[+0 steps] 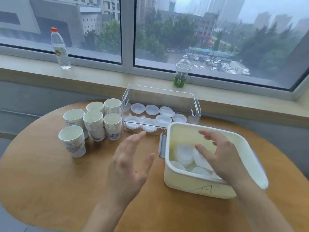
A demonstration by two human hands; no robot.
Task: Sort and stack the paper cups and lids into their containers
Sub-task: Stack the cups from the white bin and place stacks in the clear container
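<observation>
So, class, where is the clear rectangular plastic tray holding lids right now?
In the head view, the clear rectangular plastic tray sits at the table's far edge, right of the stacked white paper cups and behind the cream plastic bin.

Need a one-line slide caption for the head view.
Right hand reaches into the cream plastic bin of white plastic lids; left hand hovers open.

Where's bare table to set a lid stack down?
Bare: the near-left table, in front of the cup stacks and left of the left hand. Crowded: between the stacks, the clear tray and the cream bin.
</observation>
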